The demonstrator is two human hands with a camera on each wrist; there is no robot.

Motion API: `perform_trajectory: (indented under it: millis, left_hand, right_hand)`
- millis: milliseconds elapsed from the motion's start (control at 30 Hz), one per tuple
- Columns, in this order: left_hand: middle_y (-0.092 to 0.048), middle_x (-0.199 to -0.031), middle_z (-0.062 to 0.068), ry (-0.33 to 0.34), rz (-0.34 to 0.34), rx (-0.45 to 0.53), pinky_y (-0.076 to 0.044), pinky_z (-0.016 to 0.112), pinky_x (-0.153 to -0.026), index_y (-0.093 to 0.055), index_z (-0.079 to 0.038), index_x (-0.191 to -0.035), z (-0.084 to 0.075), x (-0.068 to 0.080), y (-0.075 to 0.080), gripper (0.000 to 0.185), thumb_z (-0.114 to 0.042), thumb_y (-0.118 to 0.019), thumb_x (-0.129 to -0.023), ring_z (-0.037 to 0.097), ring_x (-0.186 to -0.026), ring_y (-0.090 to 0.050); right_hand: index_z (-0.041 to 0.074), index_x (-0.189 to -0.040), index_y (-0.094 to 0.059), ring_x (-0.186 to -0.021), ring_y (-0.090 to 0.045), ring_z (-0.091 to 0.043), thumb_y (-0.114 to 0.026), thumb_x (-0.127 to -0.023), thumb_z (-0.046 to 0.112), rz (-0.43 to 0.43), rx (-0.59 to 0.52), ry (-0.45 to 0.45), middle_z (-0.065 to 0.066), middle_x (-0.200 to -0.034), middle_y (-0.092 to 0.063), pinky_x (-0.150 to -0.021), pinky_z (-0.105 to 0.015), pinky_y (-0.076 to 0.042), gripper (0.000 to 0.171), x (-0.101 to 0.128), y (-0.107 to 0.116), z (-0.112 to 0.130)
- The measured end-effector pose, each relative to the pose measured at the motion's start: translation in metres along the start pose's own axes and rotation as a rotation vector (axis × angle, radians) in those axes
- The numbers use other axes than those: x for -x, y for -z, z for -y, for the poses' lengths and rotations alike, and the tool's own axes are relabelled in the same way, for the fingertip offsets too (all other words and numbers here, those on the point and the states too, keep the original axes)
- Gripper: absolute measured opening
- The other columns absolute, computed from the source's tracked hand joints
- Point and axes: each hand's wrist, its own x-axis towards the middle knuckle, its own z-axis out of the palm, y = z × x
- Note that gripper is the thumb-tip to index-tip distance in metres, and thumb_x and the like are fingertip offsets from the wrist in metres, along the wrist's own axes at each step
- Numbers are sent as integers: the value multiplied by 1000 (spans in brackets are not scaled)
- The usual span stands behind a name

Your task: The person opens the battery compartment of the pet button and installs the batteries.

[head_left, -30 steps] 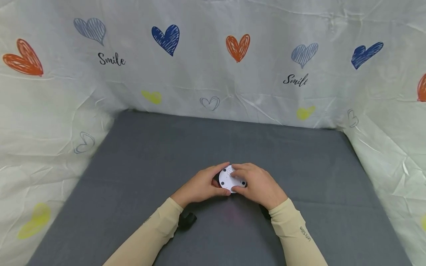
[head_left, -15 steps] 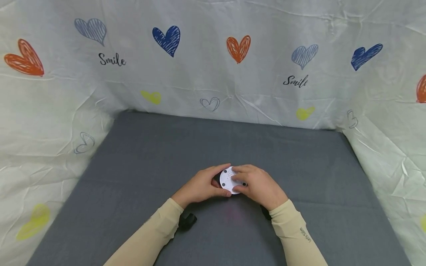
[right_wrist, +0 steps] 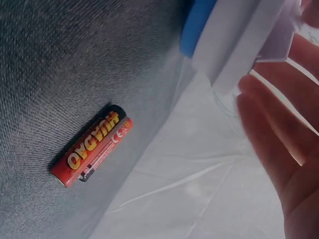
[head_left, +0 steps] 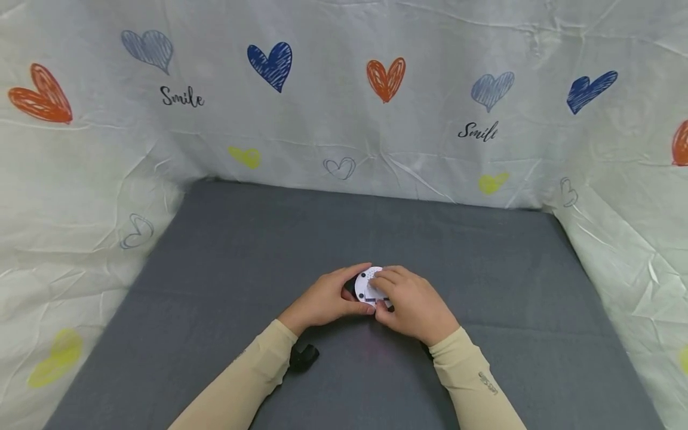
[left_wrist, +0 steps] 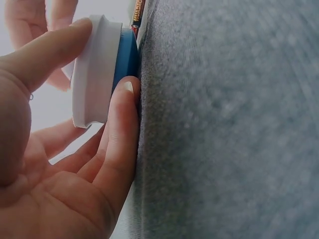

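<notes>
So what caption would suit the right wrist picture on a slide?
A red and black cylindrical battery lies on grey cloth beside a white and blue round device near the right hand's fingers.

A makeshift recording booth: heart-printed sheet (head_left: 344,101) screens a grey-clothed table (head_left: 269,239).

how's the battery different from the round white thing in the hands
The battery is a slim red and black cylinder with yellow lettering; the round white device is a flat disc with a blue part under it. The battery lies loose on the grey cloth; the device is held by the left hand and the right hand.
</notes>
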Motion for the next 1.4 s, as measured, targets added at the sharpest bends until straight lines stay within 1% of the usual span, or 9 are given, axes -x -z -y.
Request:
perform_trajectory:
  millis: [167, 333, 567, 700, 800, 967, 1067, 1200, 1400]
  left_hand:
    - [-68, -132, 2, -4, 5, 40, -57, 32, -80, -44, -30, -166, 0, -5, -2, 94, -48, -91, -87, 7, -87, -70]
    - [-68, -134, 1, 11, 10, 45, -56, 33, -81, -45, -30, -165, -3, -7, -2, 94, -47, -93, -86, 7, -87, -71]
    - [-68, -138, 1, 18, 15, 60, -57, 33, -81, -46, -31, -165, -2, -8, -6, 93, -44, -93, -86, 8, -88, -71]
    - [-69, -133, 0, 44, 8, 71, -57, 33, -81, -47, -35, -163, -1, -9, -5, 93, -43, -95, -84, 8, -87, -72]
    - [-70, -128, -2, 57, -2, 63, -56, 34, -82, -48, -39, -162, 0, -10, -3, 94, -44, -96, -82, 9, -86, -73]
    - [-69, -125, -4, 71, -7, 58, -55, 35, -83, -49, -40, -162, -1, -11, 0, 95, -43, -97, -80, 9, -86, -73]
    - [-69, -126, -5, 81, -6, 64, -56, 35, -83, -49, -40, -162, -1, -10, 1, 95, -43, -98, -80, 9, -87, -73]
    - [-69, -131, -5, 85, -10, 70, -56, 35, -83, -48, -40, -162, 0, -10, 1, 95, -42, -98, -80, 10, -88, -73]
    - [-68, -131, -6, 99, -14, 73, -56, 35, -84, -50, -41, -161, 3, -10, -4, 95, -42, -98, -79, 10, -87, -73]
  right_hand:
    - [15, -110, -77, -98, -66, -15, -78, -94, 11, -44, -113, -42, 3, -105, -75, -80, -31, -60, 17, 6, 3, -1]
    - [12, -110, -76, -93, -69, -11, -80, -98, 11, -67, -276, -118, 1, -104, -76, -80, -29, -61, 13, 11, 2, -3]
    - [11, -111, -76, -91, -72, -11, -85, -95, 12, -102, -341, -161, 0, -104, -76, -81, -31, -62, 17, 17, 3, -6]
    - [11, -109, -78, -88, -71, -11, -88, -92, 11, -191, -289, -190, -1, -102, -77, -79, -33, -62, 20, 32, 8, -15]
    - [13, -103, -77, -86, -72, -14, -89, -90, 10, -226, -190, -274, -1, -98, -77, -77, -36, -62, 18, 50, 14, -26]
    - [13, -90, -72, -77, -67, -18, -89, -89, 8, -125, -40, -497, -4, -88, -74, -71, -40, -58, 18, 83, 17, -41]
    - [13, -86, -70, -70, -59, -17, -88, -90, 8, -45, -5, -581, -5, -84, -71, -65, -39, -52, 20, 94, 17, -44]
    - [14, -84, -70, -67, -55, -17, -88, -90, 12, -14, 17, -604, -4, -81, -69, -60, -38, -48, 19, 85, 20, -45]
    - [13, -91, -80, -80, -68, -22, -87, -92, 16, 14, -50, -571, -3, -91, -76, -70, -45, -56, 7, 49, 15, -48]
